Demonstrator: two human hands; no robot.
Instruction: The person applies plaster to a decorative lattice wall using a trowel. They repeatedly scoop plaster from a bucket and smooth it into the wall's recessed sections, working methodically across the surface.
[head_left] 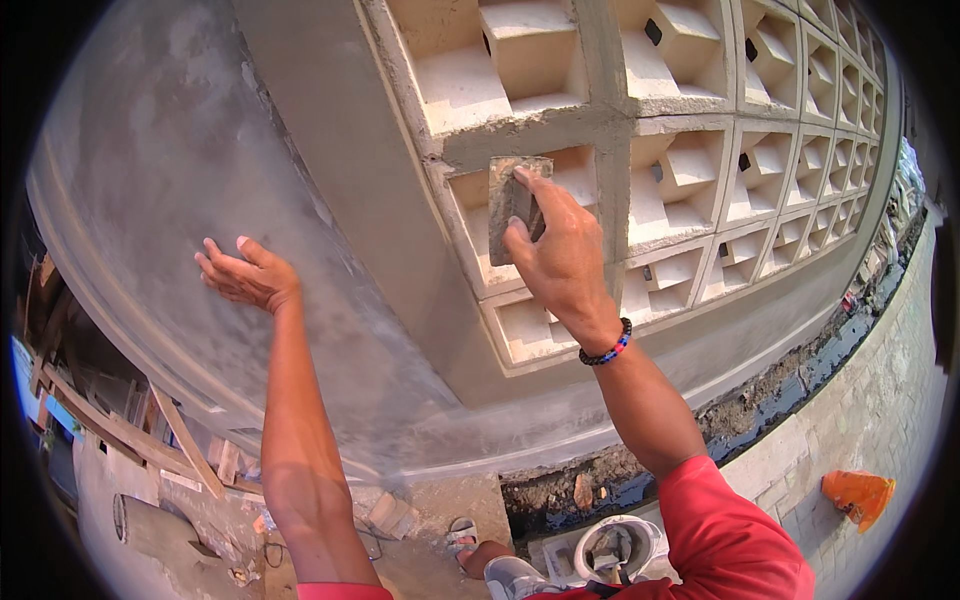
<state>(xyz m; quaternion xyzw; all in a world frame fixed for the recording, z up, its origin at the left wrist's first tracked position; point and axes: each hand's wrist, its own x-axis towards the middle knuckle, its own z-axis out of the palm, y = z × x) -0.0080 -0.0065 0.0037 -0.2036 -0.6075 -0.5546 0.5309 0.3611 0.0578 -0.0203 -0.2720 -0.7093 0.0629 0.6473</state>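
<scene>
My right hand grips a small rectangular grey plastering float and presses it flat against a pale concrete ventilation block in the wall. A beaded bracelet sits on that wrist. My left hand rests with spread fingers on the smooth grey rendered wall to the left, holding nothing.
The wall of several square vent blocks runs off to the right. Below lies a muddy trench with dark water, beside a paved path with an orange bag. Wooden planks and rubble lie lower left. A white bucket stands by my feet.
</scene>
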